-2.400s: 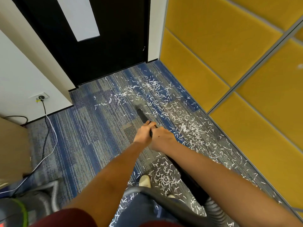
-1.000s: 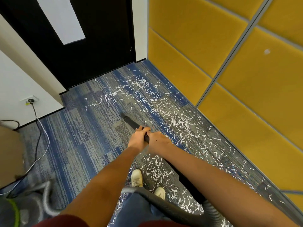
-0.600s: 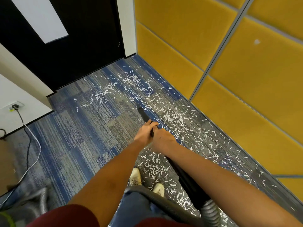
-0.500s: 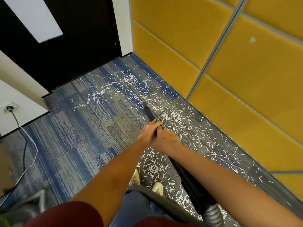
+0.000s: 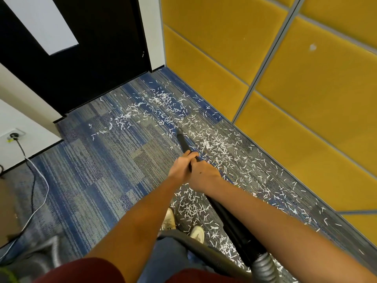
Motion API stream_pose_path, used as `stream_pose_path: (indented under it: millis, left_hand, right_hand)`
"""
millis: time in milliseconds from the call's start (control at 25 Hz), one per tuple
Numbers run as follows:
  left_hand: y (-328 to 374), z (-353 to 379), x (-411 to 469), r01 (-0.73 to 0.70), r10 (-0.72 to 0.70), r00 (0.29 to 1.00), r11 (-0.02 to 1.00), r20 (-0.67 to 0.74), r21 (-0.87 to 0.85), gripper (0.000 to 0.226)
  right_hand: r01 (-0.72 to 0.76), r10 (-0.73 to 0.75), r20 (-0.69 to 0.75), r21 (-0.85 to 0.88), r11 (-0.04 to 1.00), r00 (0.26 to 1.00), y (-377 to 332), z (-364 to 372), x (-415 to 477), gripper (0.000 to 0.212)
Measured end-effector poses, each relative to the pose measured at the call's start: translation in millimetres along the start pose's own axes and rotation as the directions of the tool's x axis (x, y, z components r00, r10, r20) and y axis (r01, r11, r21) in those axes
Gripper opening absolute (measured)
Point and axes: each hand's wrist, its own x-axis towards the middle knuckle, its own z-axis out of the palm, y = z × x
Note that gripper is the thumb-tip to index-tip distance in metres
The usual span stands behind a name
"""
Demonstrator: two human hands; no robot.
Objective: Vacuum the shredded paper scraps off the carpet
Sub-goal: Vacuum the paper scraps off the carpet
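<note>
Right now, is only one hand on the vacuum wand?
No, the left hand and right hand both grip the vacuum wand.

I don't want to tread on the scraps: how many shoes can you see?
2. One shoe stands just left of the paper scraps. The other shoe is right of it and nearer, partly hidden by the grey hose.

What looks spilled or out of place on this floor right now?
White paper scraps are strewn over the carpet in a band from the door along the yellow wall to the shoes. Loose cords trail across the carpet at left.
</note>
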Motion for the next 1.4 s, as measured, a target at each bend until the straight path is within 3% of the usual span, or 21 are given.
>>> stream_pose_path:
  millis: [120,320,720,880,1400]
  left_hand:
    - [-8,-6,-13,0.07,-0.072,0.997,0.995,-0.036,-0.066,0.038]
    - [-7,-5,-29,0.068,-0.063,0.996,0.994,-0.062,0.084,0.043]
    - [50,35,-17,-0.055,0.054,0.996,0.999,0.065,0.002,0.041]
    - [57,43,-16,-0.046,0.048,0.994,0.999,0.098,-0.021,0.038]
    - [27,5,-60,0.111,-0.112,0.992,0.994,-0.052,-0.027,0.046]
  right_hand:
    - [0.071,-0.07,-0.029,0.022,0.997,0.997,-6,7,0,0.047]
    - [0.137,-0.136,-0.014,0.055,0.989,0.991,-2,16,-8,0.051]
    - [-0.06,0.063,-0.041,0.072,0.996,0.997,49,21,-28,0.048]
    - [-0.071,0.074,-0.028,0.083,0.994,0.997,57,21,-33,0.05]
    - [0.091,-0.091,-0.013,0.023,0.996,0.996,15,32,-33,0.052]
